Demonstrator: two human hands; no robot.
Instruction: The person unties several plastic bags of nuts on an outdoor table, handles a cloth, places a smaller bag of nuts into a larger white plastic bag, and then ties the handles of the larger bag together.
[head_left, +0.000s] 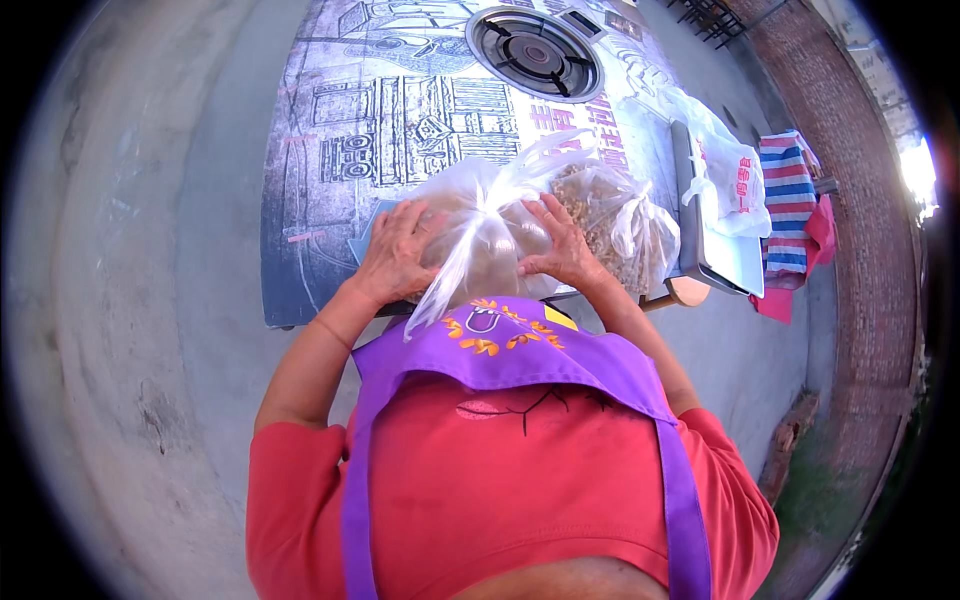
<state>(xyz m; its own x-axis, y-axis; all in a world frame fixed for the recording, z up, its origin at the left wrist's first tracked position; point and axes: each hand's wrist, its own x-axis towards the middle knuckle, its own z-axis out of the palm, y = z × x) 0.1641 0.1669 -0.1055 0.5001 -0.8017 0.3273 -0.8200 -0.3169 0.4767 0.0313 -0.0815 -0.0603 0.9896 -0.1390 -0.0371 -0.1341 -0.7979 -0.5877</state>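
A clear plastic bag (469, 262), drawn together into a knot at its top, sits at the near edge of the table in front of me. Pale brown contents show dimly through the film; I cannot tell what they are. My left hand (397, 251) holds the bag's left side with bent fingers. On its right side my right hand (564, 244) grips it, thumb inward and fingers spread over the film. Right beside that hand lies a second knotted plastic bag (600, 210) with brown, crumbly pieces inside. Part of a light blue item (363, 241) shows behind my left hand.
The table (300, 195) has a printed cover with drawings and writing. A round gas burner (534, 54) is set into its far part. At the right edge stands a shallow tray (724, 259) with a white plastic bag (727, 176) on it. Striped cloth (786, 202) lies beyond.
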